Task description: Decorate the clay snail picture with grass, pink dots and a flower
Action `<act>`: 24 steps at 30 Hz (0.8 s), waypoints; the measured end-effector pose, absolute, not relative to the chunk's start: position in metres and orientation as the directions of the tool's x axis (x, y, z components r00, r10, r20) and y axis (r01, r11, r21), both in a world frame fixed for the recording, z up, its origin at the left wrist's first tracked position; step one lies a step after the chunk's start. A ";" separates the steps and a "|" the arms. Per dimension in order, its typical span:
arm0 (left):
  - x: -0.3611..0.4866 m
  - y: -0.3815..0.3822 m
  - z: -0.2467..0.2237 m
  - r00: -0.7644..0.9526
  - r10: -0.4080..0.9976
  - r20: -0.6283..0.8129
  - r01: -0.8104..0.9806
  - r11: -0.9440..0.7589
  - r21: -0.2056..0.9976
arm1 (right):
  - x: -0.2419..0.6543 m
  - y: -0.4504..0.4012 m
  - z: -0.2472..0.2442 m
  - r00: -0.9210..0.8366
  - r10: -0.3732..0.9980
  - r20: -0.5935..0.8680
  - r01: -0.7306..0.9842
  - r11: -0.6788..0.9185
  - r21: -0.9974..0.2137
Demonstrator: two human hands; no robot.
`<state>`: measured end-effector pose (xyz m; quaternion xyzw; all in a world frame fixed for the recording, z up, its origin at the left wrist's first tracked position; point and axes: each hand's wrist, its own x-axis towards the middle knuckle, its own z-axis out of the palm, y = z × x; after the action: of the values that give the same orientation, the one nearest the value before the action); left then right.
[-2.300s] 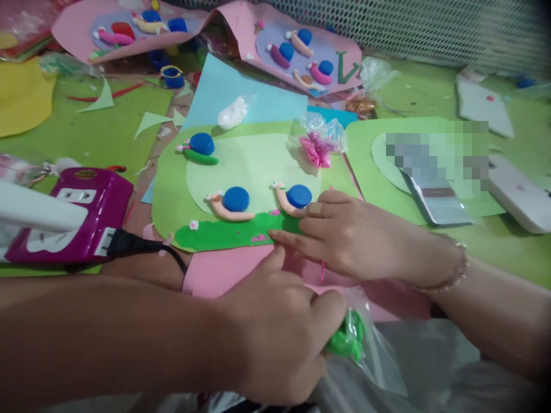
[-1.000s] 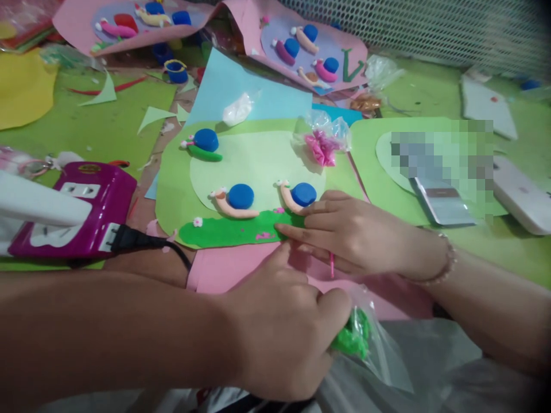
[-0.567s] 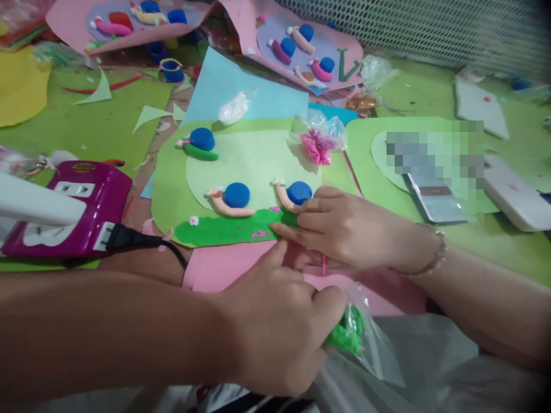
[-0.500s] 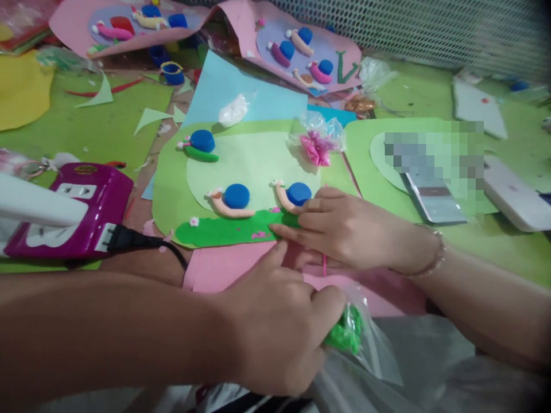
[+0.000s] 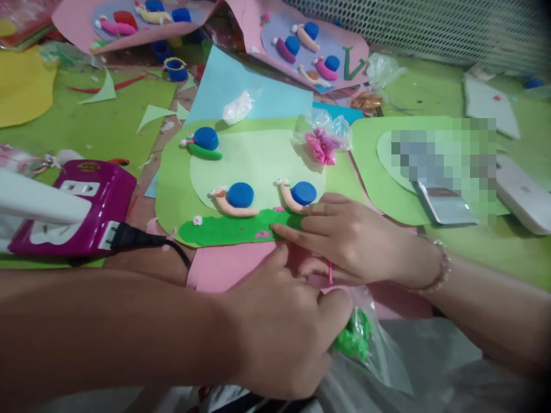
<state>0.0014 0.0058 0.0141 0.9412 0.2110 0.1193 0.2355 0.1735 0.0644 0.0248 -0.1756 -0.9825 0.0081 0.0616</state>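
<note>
My right hand lies palm down over the right end of a green clay strip, its index fingertip touching the clay. The strip runs along the lower edge of a green paper card. Closed around a clear plastic bag of green clay, my left hand is just below, near the right thumb. On the card, two peach clay snails with blue shells, a left one and a right one, stand above the strip; a green-bodied snail is at upper left. Small pink bits and a white flower dot the strip.
A bag of pink clay and a white lump lie by the card's top. To the left stands a purple power strip with a black plug. Phones lie at right, including a white one. Pink snail-decorated paper is behind.
The view has shifted slightly, moving most things a little to the right. My right thumb has dropped slightly away from the index finger. Both hands otherwise keep their places.
</note>
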 end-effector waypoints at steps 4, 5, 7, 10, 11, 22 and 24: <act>0.001 0.005 0.012 0.879 0.459 0.126 0.346 -0.799 0.492 | 0.171 0.063 0.026 -0.927 0.361 0.099 0.356 0.932 -0.060; 0.001 0.004 0.012 0.875 0.462 0.141 0.343 -0.800 0.492 | 0.169 0.062 0.027 -0.923 0.379 0.062 0.375 0.925 -0.066; 0.001 0.003 0.011 0.870 0.466 0.162 0.336 -0.799 0.499 | 0.166 0.060 0.028 -0.910 0.415 -0.003 0.415 0.908 -0.064; 0.001 0.003 0.011 0.867 0.473 0.160 0.339 -0.793 0.507 | 0.164 0.057 0.029 -0.891 0.453 -0.041 0.454 0.890 -0.036; 0.002 0.004 0.011 0.868 0.472 0.153 0.341 -0.792 0.506 | 0.163 0.057 0.029 -0.888 0.458 -0.041 0.459 0.888 -0.030; -0.001 0.005 0.012 0.882 0.458 0.110 0.327 -0.764 0.556 | 0.179 0.067 0.026 -0.907 0.410 0.092 0.398 0.908 -0.128; -0.001 0.005 0.012 0.881 0.456 0.130 0.319 -0.773 0.548 | 0.178 0.065 0.027 -0.912 0.410 0.027 0.403 0.905 -0.135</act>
<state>-0.0011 0.0051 0.0124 0.9327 0.2076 0.1287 0.2652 0.1776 0.0650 0.0272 -0.2081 -0.9757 0.0633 0.0274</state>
